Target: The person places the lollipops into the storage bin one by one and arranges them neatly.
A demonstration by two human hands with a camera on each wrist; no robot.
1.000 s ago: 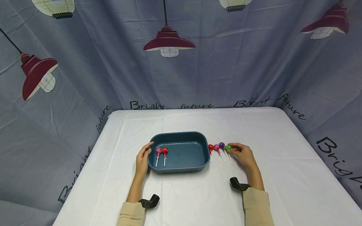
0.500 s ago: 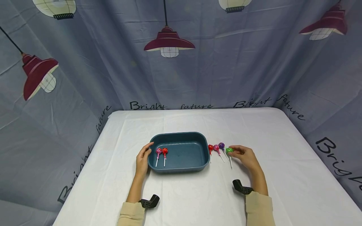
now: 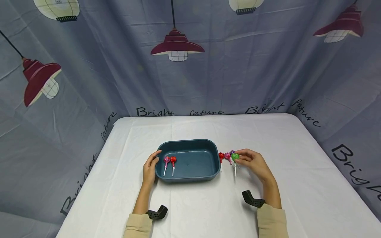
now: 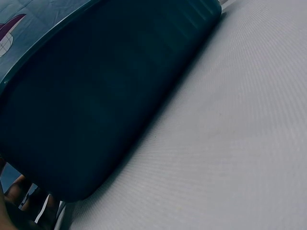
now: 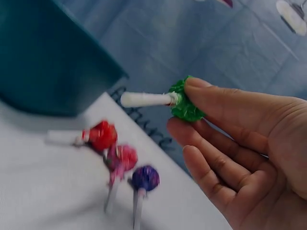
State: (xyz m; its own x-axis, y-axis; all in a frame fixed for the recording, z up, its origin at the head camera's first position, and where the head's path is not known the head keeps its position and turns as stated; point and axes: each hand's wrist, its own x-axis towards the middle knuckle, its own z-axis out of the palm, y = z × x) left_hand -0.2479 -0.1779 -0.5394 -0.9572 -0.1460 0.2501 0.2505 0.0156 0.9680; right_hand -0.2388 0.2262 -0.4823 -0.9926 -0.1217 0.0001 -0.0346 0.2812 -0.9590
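A deep teal plastic tray (image 3: 190, 178) lies on the table, holding a pink lollipop (image 3: 167, 159) and a red lollipop (image 3: 173, 159) at its left end. My left hand (image 3: 150, 170) rests against the tray's left end, fingertips at the rim; in the left wrist view its fingers (image 4: 43, 208) show beside the corner. My right hand (image 3: 254, 163) pinches a green lollipop (image 5: 184, 103) by its wrapped head between thumb and fingers, stick pointing away from the palm. Below it lie a red lollipop (image 5: 102, 136), a pink lollipop (image 5: 123, 157) and a purple lollipop (image 5: 145, 178).
A white cloth (image 3: 202, 211) covers the table. Behind and beside it hangs a grey-blue curtain (image 3: 238, 82) printed with lamps and lettering. Each wrist wears a black camera mount, such as the right mount (image 3: 252, 199).
My right hand has lifted the green lollipop from the right end of the row and moved it left, over the purple one. The left hand and tray stay put.
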